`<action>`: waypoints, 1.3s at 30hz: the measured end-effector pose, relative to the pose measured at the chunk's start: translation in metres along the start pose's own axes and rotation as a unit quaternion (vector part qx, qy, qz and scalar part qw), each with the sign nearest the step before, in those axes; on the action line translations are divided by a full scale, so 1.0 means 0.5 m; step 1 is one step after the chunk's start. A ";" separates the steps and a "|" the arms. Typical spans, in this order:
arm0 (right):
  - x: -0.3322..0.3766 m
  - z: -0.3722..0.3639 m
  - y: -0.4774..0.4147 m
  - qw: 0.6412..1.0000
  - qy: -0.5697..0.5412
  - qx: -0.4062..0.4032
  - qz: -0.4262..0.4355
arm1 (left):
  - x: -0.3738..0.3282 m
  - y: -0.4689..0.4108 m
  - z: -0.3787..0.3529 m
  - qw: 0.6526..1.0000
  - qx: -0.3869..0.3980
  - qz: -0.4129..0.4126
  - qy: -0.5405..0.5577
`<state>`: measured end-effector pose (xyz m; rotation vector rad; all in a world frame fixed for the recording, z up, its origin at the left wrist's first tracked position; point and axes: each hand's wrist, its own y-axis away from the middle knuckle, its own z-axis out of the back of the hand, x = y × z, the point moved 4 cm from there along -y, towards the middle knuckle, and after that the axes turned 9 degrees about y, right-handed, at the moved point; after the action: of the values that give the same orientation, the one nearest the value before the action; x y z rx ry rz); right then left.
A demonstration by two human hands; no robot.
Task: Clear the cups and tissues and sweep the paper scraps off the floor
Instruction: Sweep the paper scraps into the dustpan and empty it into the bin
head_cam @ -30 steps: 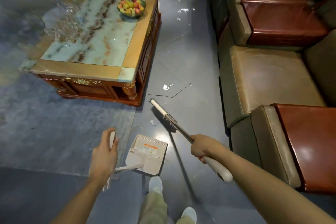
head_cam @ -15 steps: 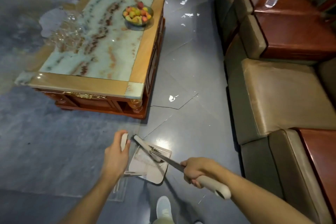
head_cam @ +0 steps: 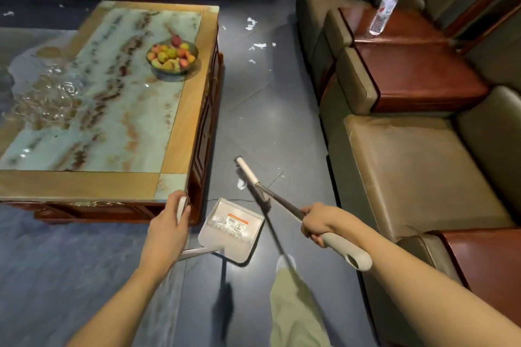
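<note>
My left hand point(head_cam: 167, 229) grips the white handle of a grey dustpan point(head_cam: 232, 229), which rests on the dark floor by the coffee table's near corner. My right hand point(head_cam: 320, 222) is shut on the handle of a broom point(head_cam: 255, 180), whose white head reaches forward past the pan. A white paper scrap point(head_cam: 241, 184) lies just beside the broom head. More scraps point(head_cam: 258, 46) are scattered farther along the aisle. A few white bits show inside the pan.
The marble-topped coffee table point(head_cam: 174, 155) stands at left with a fruit bowl point(head_cam: 172, 58) and clear glassware point(head_cam: 48, 93). Sofas and red-brown armrests point(head_cam: 417, 79) line the right side, one bearing a water bottle point(head_cam: 384, 10). The aisle between them is narrow.
The broom head has swung out of the dustpan and forward to the scrap on the floor. I have stepped forward, and the dustpan has moved along with my left hand.
</note>
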<state>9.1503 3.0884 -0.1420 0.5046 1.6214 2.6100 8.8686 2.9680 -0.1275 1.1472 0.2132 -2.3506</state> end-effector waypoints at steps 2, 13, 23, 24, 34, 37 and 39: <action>0.011 0.072 -0.049 0.999 0.027 -0.029 0.006 | -0.018 -0.059 -0.018 1.000 -0.002 0.008 -0.019; 0.079 0.328 -0.285 0.993 0.111 -0.035 -0.038 | -0.032 -0.311 -0.064 0.997 0.009 0.072 -0.031; 0.225 0.126 -0.227 0.955 0.273 0.104 0.053 | -0.009 -0.355 -0.052 0.998 0.010 0.062 -0.013; 0.227 0.106 -0.206 0.958 0.256 0.121 0.053 | -0.009 -0.348 -0.051 0.998 0.015 0.056 -0.007; 0.140 0.084 -0.049 0.980 -0.072 0.176 -0.062 | -0.018 -0.261 -0.047 0.989 0.138 -0.037 0.042; 0.096 0.074 -0.014 0.981 -0.123 0.130 -0.073 | -0.038 -0.251 -0.063 0.981 0.176 -0.081 0.028; 0.062 0.068 -0.005 0.976 -0.172 0.097 -0.088 | -0.055 -0.247 -0.080 0.974 0.203 -0.103 0.017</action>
<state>9.1304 3.1247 -0.1224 0.7365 1.7179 2.1094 8.8472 3.0982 -0.1414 1.4117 -0.1538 -2.6389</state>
